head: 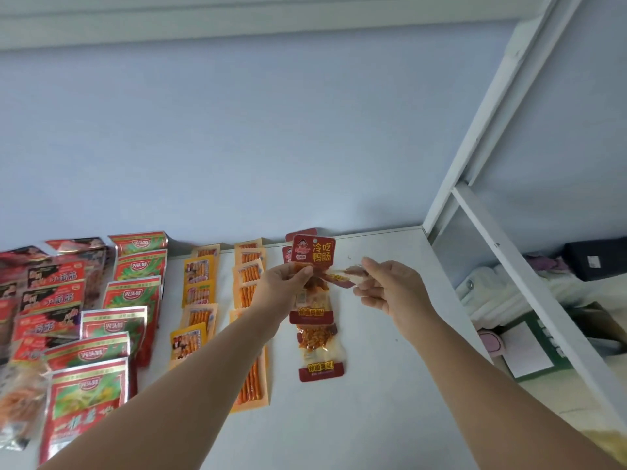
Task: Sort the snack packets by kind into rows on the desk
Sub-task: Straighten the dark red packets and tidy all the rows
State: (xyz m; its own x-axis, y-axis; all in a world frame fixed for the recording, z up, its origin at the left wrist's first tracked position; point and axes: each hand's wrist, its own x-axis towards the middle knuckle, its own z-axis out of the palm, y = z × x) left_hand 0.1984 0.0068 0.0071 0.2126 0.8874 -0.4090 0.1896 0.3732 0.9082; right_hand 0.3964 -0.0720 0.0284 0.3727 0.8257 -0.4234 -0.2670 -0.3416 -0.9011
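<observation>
Desk [373, 385]: white, set against blue wall. Sorted rows run L to R: dark/red packs, green-red packs [135, 286], two orange stick-snack rows [249, 283], then a partial red duck-intestine row [320, 351] nearest the free space.

L hand [288, 283]: thumb and fingers pinching a red duck-intestine packet [314, 254] at its upper part, held upright above that same row, label facing camera.

R hand [386, 286]: fingers pinching a second, smaller packet [342, 276], blurred; kind can't be confirmed. It sits just beside, poss. touching, the L-hand packet.

Step in hand (judgement): placing the red kind, approx. final row; most stock already laid out.

Next move needs: lower L packet into the row's open spot w/o shifting the packets already laid; check the R-hand item's kind before assigning a row. Desk right of this row is free.
</observation>
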